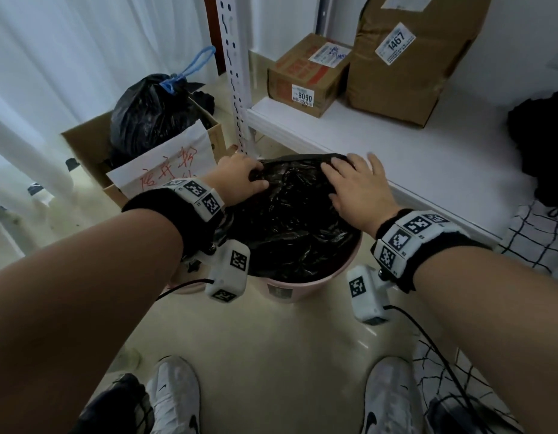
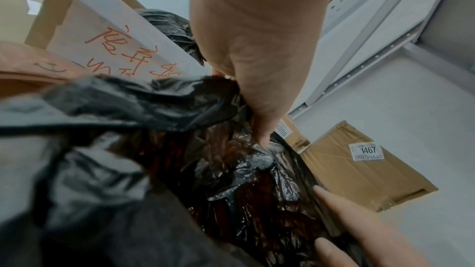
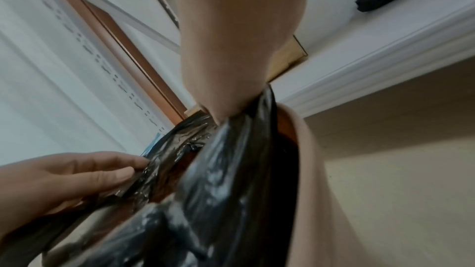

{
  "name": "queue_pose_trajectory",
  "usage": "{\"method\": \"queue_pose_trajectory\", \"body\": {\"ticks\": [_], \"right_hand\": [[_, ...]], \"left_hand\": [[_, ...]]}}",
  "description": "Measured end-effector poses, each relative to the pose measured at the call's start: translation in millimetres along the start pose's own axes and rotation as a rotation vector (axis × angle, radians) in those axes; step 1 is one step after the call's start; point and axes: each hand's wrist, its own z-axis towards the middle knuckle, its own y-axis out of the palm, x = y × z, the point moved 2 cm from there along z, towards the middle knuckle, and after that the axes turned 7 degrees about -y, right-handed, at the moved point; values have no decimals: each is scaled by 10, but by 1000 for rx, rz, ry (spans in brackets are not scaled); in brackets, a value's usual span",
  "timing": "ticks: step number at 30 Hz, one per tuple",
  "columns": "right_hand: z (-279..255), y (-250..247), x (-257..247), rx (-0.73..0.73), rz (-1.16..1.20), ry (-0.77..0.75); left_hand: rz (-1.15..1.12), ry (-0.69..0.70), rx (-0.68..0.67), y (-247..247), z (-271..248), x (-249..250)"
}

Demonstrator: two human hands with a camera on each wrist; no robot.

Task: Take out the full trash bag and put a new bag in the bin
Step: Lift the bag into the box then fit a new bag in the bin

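A pink bin (image 1: 302, 288) stands on the floor in front of me with a black trash bag (image 1: 290, 227) loosely spread inside it. My left hand (image 1: 255, 178) grips the bag's edge at the bin's far left rim, its thumb (image 2: 262, 139) pressed onto the plastic. At the far right rim my right hand (image 1: 334, 180) holds the bag edge (image 3: 231, 129) between thumb and fingers, drawing the plastic taut. A full black bag (image 1: 149, 117), tied with a blue drawstring, sits in a cardboard box (image 1: 86, 145) to the left.
A white shelf (image 1: 396, 151) runs just behind the bin, carrying two cardboard parcels (image 1: 306, 76) (image 1: 409, 57) and a black cloth (image 1: 540, 145). Its perforated metal upright (image 1: 237, 89) stands by the left hand. White curtains hang at left. Cables trail by my shoes.
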Motion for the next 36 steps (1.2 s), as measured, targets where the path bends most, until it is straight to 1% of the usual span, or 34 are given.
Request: {"method": "queue_pose_trajectory", "body": {"ticks": [2, 3, 6, 8, 10, 14, 17, 20, 23, 25, 26, 27, 28, 29, 30, 31, 33, 34, 36], "right_hand": [[39, 93, 36, -153, 47, 94], [60, 129, 43, -184, 88, 130], [130, 216, 92, -212, 280, 224], [167, 263, 133, -213, 414, 266], [176, 279, 152, -212, 501, 297], [104, 244, 181, -246, 490, 359], [63, 219, 175, -274, 488, 411], [48, 225, 105, -210, 531, 450], [46, 240, 36, -125, 667, 473], [33, 262, 10, -112, 763, 460], [16, 275, 1, -91, 798, 453], [-29, 263, -14, -57, 834, 452], [-92, 235, -26, -18, 858, 444], [-153, 211, -27, 16, 851, 411], [-214, 177, -27, 28, 806, 346], [-273, 144, -25, 0, 726, 259], [-383, 96, -35, -104, 532, 87], [-424, 73, -36, -143, 460, 39], [-470, 62, -30, -167, 365, 11]], "left_hand": [[28, 1, 0, 21, 61, 55], [32, -4, -7, 35, 85, 77], [23, -12, -37, 69, 109, 119], [-23, 0, -37, 76, 91, 112], [-54, -6, -49, 80, 71, 68], [-69, -90, -124, 99, 22, -100], [-72, -140, -153, 109, -62, -208], [-99, -163, -103, 87, -142, -284], [-127, -221, -13, 61, -219, -331], [-40, -267, 54, 61, -269, -372], [11, -265, 90, 61, -290, -380], [49, -221, 122, 61, -321, -357], [73, -144, 134, 67, -344, -305], [92, -49, 119, 70, -370, -222], [102, 45, 79, 76, -401, -123], [92, 124, 18, 94, -438, -21], [32, 212, -133, 148, -540, 177], [11, 238, -180, 182, -580, 260], [31, 278, -212, 239, -640, 398]]}}
